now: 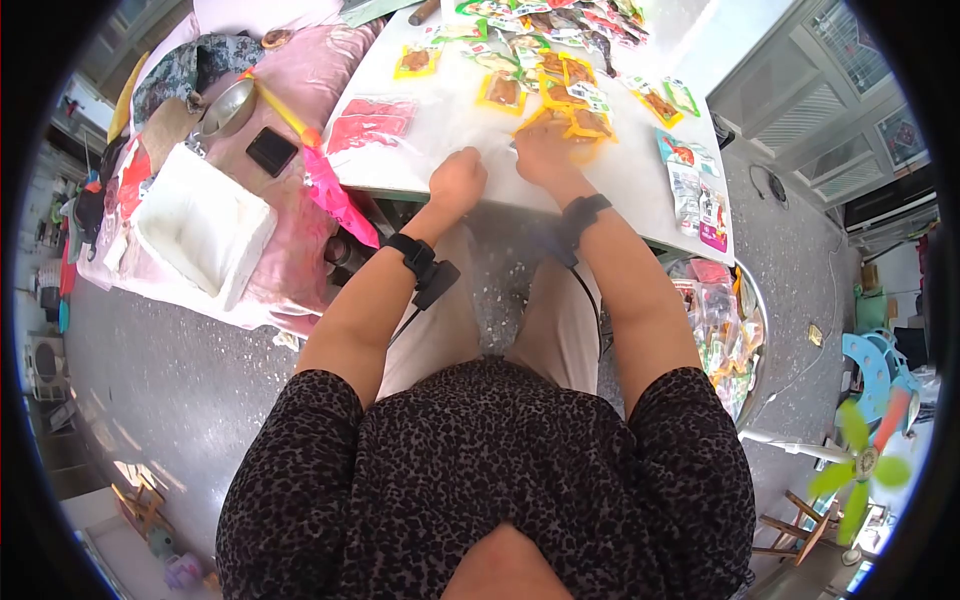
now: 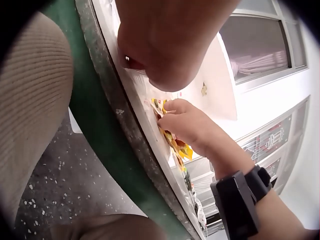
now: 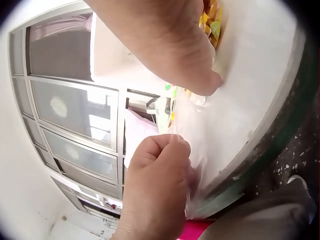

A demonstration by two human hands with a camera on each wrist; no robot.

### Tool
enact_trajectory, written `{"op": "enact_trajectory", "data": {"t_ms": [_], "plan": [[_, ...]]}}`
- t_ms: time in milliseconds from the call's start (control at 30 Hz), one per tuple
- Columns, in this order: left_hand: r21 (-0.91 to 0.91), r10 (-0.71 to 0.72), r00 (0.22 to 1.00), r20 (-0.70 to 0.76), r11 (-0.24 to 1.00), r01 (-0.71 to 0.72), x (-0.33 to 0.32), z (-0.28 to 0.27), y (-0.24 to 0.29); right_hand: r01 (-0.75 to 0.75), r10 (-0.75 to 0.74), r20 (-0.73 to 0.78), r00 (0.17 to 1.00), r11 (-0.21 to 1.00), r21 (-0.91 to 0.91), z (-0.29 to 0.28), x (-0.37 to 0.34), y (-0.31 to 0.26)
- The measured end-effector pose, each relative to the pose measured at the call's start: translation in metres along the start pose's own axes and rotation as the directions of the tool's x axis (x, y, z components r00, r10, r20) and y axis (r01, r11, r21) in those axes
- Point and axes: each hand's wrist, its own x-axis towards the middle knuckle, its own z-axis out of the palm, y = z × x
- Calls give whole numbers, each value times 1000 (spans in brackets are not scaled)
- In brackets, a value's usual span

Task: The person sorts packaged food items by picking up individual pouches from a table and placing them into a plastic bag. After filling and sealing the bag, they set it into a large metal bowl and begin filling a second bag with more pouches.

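Observation:
My left hand (image 1: 460,183) is at the table's front edge, its thumb and fingers pinching a clear plastic bag (image 3: 197,130) that hangs thin and loose in the right wrist view. To its right, my right hand (image 1: 548,155) is over the yellow-edged snack packets (image 1: 590,122). In the left wrist view, thumb and index finger of the right hand (image 2: 187,122) pinch at a yellow-edged packet (image 2: 182,149) low over the tabletop. The right hand's own camera shows mostly its near side (image 3: 175,45), which hides its fingertips.
Several snack packs (image 1: 540,22) lie heaped at the table's far side. Flat red-printed bags (image 1: 372,122) lie at left, blue and pink pouches (image 1: 690,185) at right. A basin of packets (image 1: 722,325) stands below right. A white foam box (image 1: 205,225) sits on the pink-covered bed (image 1: 300,215).

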Motion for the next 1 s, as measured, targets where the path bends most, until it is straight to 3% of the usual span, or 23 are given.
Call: {"op": "enact_trajectory", "data": {"t_ms": [67, 167, 267, 367, 467, 533, 567, 667, 867, 1000], "plan": [[-22, -7, 1000, 20, 1000, 7, 0, -2, 1, 7, -10, -56, 998, 999, -45, 10, 4, 1], [6, -20, 999, 39, 1000, 20, 1, 0, -1, 25, -24, 19, 1000, 999, -32, 4, 8, 9], [9, -48, 996, 71, 999, 47, 2, 0, 0, -83, 106, -118, 987, 980, 180, -36, -10, 11], [10, -55, 996, 65, 998, 54, 2, 2, 2, 104, 106, -551, 828, 936, 337, -31, -13, 43], [9, -49, 998, 50, 999, 48, 2, 5, 8, 109, 389, -568, 725, 749, 653, -29, -29, 68], [-1, -46, 998, 41, 999, 46, 4, 10, 10, 94, 583, -159, 797, 140, 986, -56, -52, 58], [-5, -45, 998, 35, 999, 45, 5, 11, 10, 62, 563, 70, 824, -212, 975, -65, -63, 53], [-23, -37, 999, 39, 999, 38, 4, 12, 17, 36, 512, 202, 835, -418, 908, -60, -83, 54], [-69, -34, 997, 63, 997, 38, 5, 20, 22, -14, 488, 333, 807, -547, 837, -41, -99, 49], [-116, -18, 998, 62, 993, 25, 3, 18, 28, -64, 396, 332, 856, -557, 828, -30, -100, 49]]}}
